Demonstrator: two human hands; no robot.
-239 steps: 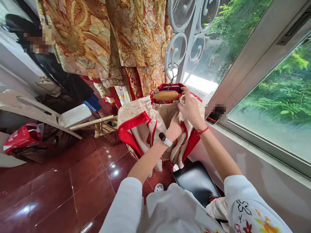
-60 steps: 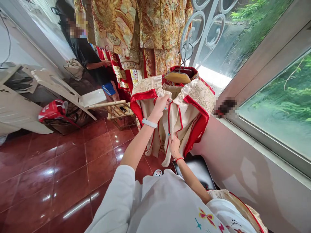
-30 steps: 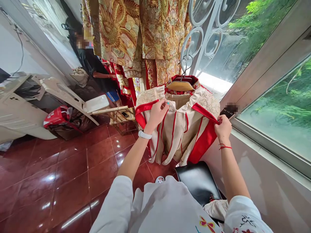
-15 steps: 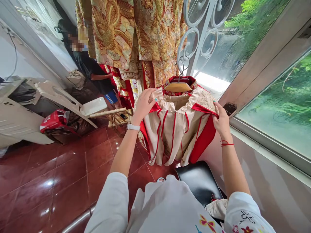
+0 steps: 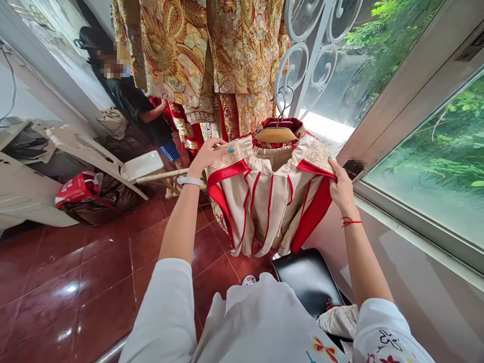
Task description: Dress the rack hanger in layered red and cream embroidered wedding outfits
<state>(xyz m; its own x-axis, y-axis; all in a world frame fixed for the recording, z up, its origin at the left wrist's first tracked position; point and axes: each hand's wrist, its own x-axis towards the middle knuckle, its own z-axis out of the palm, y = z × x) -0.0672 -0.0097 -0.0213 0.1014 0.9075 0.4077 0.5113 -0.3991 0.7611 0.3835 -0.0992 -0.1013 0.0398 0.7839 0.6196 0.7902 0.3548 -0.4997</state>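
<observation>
A cream jacket (image 5: 260, 201) with red trim and gold embroidery hangs in front of me from a wooden hanger (image 5: 276, 135) with a metal hook. My left hand (image 5: 206, 159) grips the jacket's left shoulder from above, thumb on top and the other fingers mostly out of sight. Over at the opposite shoulder, my right hand (image 5: 340, 186) pinches the outer edge beside the red sleeve lining. The shoulders are spread apart between both hands, and the lower part hangs down in folds.
Gold embroidered garments (image 5: 212, 50) hang behind the jacket. A black-seated stool (image 5: 310, 280) stands below at right, near the window frame (image 5: 412, 222). At left are a white chair (image 5: 141, 166), a red bag (image 5: 77, 189) and a person (image 5: 132, 103) touching red cloth.
My left hand has slid outward along the shoulder to the left, spreading it wider and showing its red-edged trim. My right hand keeps its hold on the other shoulder.
</observation>
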